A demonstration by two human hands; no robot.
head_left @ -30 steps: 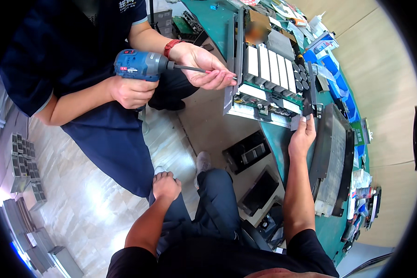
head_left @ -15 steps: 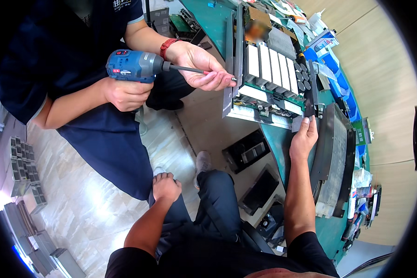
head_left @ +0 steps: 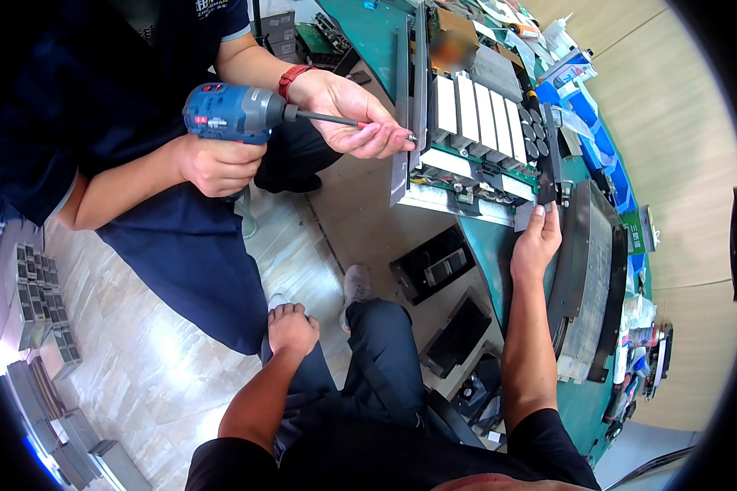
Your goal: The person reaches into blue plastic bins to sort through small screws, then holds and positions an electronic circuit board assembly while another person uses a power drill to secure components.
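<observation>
At the far left, stacks of grey metal finned blocks (head_left: 37, 303) lie on the pale marble-patterned floor (head_left: 164, 385). Next, a co-worker in dark blue clothes grips a blue and grey cordless screwdriver (head_left: 233, 112) and steadies its long bit with the other hand against the side plate of the unit.

The person's left hand (head_left: 292, 329) rests on their own knee, fingers curled loosely and holding nothing.

The open electronics chassis with a green circuit board and a row of pale rectangular blocks (head_left: 479, 135) stands on edge at the near rim of the green counter (head_left: 377, 33). The person's right hand (head_left: 535, 243) reaches up to its lower right corner, fingers (head_left: 540, 214) extended and pressed on the dark frame edge; whether they wrap it I cannot tell.

The chassis looks heavy, stiff and sharp-edged, its board fragile; the bare metal frame is the safer place to hold. A dark curved metal cover (head_left: 585, 286) crowds it just right, while open room lies toward the floor below.
</observation>
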